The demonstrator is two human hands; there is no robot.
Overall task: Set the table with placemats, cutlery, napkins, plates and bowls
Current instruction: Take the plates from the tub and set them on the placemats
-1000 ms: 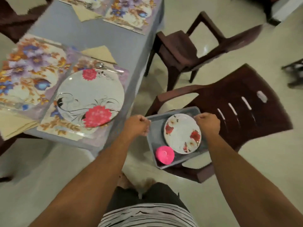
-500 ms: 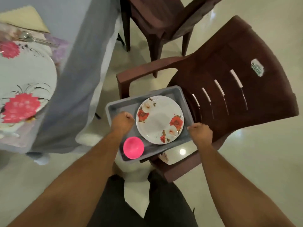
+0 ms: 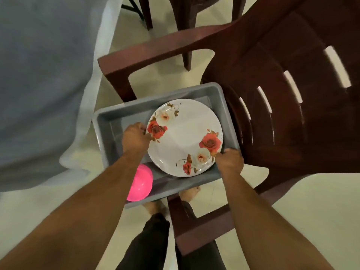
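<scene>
Fingers (image 3: 145, 131) of both hands are clamped on opposite rims of the plate (image 3: 185, 137), left hand (image 3: 135, 138) and right hand (image 3: 229, 160); plate lies flat between them in the tub (image 3: 224, 98).

The white plate (image 3: 185, 137) with red and cream roses around its rim lies in the grey tub (image 3: 224, 98), tipped slightly, filling its right part. My left hand (image 3: 135, 139) pinches its left edge by a red rose; my right hand (image 3: 229, 160) grips its near right edge. A glossy pink bowl (image 3: 141, 184) sits in the tub's near left corner, partly under my left forearm.
</scene>
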